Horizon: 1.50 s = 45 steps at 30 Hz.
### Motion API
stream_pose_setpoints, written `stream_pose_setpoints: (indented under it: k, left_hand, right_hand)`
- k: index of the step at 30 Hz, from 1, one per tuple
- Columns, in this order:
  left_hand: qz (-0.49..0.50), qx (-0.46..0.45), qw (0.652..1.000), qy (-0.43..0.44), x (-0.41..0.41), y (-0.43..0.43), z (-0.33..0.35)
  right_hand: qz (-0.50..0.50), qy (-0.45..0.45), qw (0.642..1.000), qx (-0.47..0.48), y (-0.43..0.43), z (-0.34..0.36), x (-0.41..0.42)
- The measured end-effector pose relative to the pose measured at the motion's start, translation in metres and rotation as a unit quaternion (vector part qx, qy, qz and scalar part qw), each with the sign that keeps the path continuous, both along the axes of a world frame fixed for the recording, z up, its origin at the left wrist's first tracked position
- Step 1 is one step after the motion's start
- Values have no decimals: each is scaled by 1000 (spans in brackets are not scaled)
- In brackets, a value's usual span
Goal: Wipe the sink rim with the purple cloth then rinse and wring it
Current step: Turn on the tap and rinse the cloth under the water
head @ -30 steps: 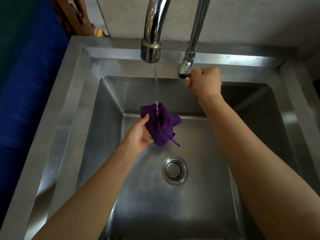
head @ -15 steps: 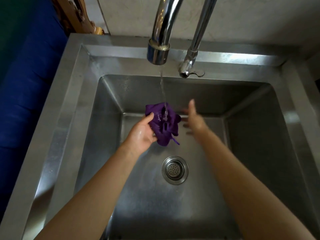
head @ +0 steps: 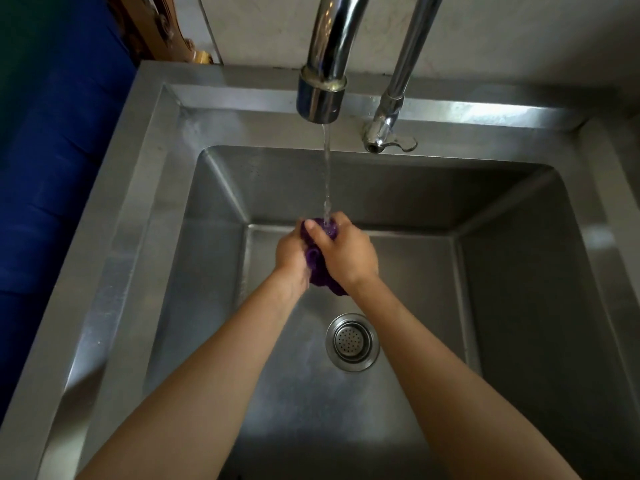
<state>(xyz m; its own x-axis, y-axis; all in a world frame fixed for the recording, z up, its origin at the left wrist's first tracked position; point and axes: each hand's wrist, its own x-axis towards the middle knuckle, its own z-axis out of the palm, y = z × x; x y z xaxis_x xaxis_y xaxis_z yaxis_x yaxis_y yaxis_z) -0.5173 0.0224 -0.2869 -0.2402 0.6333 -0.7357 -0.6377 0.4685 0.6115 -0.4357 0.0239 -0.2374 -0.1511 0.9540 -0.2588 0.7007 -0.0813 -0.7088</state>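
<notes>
The purple cloth (head: 317, 271) is bunched between both hands over the middle of the steel sink (head: 166, 188). My left hand (head: 291, 256) grips its left side and my right hand (head: 348, 256) is closed over its right side and top. Only small parts of the cloth show between the hands. A thin stream of water (head: 326, 174) runs from the chrome spout (head: 322, 95) onto the top of the cloth.
The tap handle (head: 388, 135) sits on the back rim, right of the spout. A round metal drain strainer (head: 352, 342) lies in the basin floor below the hands. A blue surface (head: 52, 168) borders the sink on the left.
My right hand left the tap handle, came down to the cloth and closed on it beside the left hand. The cloth is now squeezed between both hands.
</notes>
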Motion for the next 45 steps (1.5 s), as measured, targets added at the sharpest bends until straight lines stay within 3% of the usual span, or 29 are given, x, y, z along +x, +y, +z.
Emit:
stream_pose_setpoints:
  k: [3,5,7,9,11,14,17,21,26,29,34,37,39,41,45]
  left_hand:
    - [-5,-30,993,111,9,-1,-4]
    - [-14,-25,975,220,11,-3,-4]
    - [-13,11,966,258,11,-8,-2]
    - [-22,28,968,247,2,-9,-3]
    - [-32,-3,983,182,-9,-4,0]
    - [-56,-55,991,106,-16,4,2]
    - [-54,-60,994,67,1,2,4]
    - [-49,-69,982,169,13,-3,4]
    - [-50,-1,949,310,8,-14,5]
    - [-42,16,945,323,-3,-11,-6]
    - [-22,-18,969,244,-9,-5,-1]
    - [-54,-45,982,174,-5,-7,3]
    - [-83,-53,982,161,0,-9,4]
    - [-105,-76,970,204,6,-11,5]
    - [-87,-97,953,275,13,-10,-10]
  right_hand:
    - [-43,-46,997,-44,13,-10,-1]
    - [-73,-19,992,-96,18,-16,1]
    - [-88,52,984,-143,24,-21,6]
    - [-64,116,981,-143,25,-19,11]
    - [-4,128,987,-99,16,-17,14]
    - [74,61,995,-13,-4,-8,6]
    - [18,-51,998,17,3,2,-3]
    - [-36,-94,994,-50,23,-14,2]
    - [-54,70,983,-162,27,-25,10]
    - [-43,146,976,-158,21,-26,15]
    - [85,163,982,-45,-8,-24,10]
    - [19,130,991,-13,-5,-16,1]
    - [-16,36,999,-18,2,-16,-2]
    - [-34,-44,998,-32,7,-18,-3]
    - [-70,-60,994,-64,16,-25,1]
